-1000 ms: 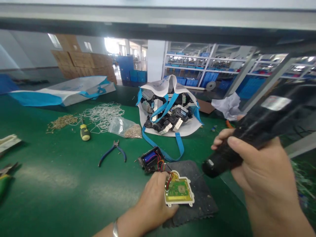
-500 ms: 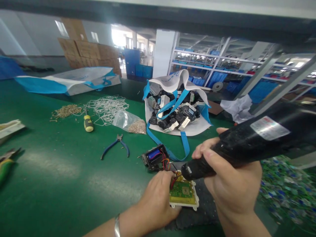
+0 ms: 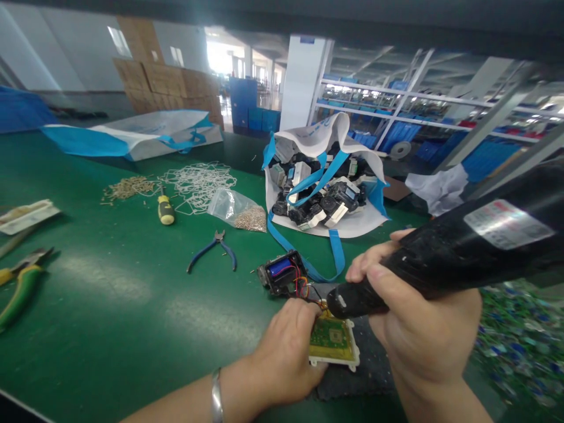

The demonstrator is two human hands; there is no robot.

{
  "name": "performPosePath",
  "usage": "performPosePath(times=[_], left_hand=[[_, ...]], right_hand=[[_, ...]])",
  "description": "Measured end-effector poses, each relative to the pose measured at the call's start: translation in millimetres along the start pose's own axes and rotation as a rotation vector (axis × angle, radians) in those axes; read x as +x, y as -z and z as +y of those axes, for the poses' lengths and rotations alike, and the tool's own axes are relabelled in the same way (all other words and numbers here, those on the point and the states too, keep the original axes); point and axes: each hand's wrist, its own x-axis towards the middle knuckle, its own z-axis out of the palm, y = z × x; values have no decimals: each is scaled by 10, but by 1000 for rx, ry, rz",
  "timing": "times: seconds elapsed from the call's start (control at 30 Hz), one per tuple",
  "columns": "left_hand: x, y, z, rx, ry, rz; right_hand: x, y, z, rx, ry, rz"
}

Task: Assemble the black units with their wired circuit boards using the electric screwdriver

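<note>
Circuit board: we see the green circuit board (image 3: pixel 332 339) in its white frame lying flat on a dark mat (image 3: pixel 374 367), near the front edge of the green table (image 3: pixel 110 305).
Left hand: our left hand (image 3: pixel 286 352) presses down on the board's left side, fingers clamped over its edge.
Right hand: our right hand (image 3: pixel 414 317) grips a black electric screwdriver (image 3: pixel 445 258), its tip over the board's upper corner.
Battery holder: a black battery holder (image 3: pixel 282 274) sits just behind the board, joined to it by red wires.
Around: we find blue pliers (image 3: pixel 214 251) further left, a yellow-handled screwdriver (image 3: pixel 165 210), a clear bag of screws (image 3: pixel 238 210), and a white-and-blue bag (image 3: pixel 326 182) full of parts behind.
</note>
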Motion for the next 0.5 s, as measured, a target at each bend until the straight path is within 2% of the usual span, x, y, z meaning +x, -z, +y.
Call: performPosePath(times=[0.2,0.5], left_hand=[[-12,-1,26,30,-9,-2],[-1,2,15,40,-52,16]], right_hand=[[-1,-7,-10,119,-11,-15],[-37,-42,10,93,-2,15]])
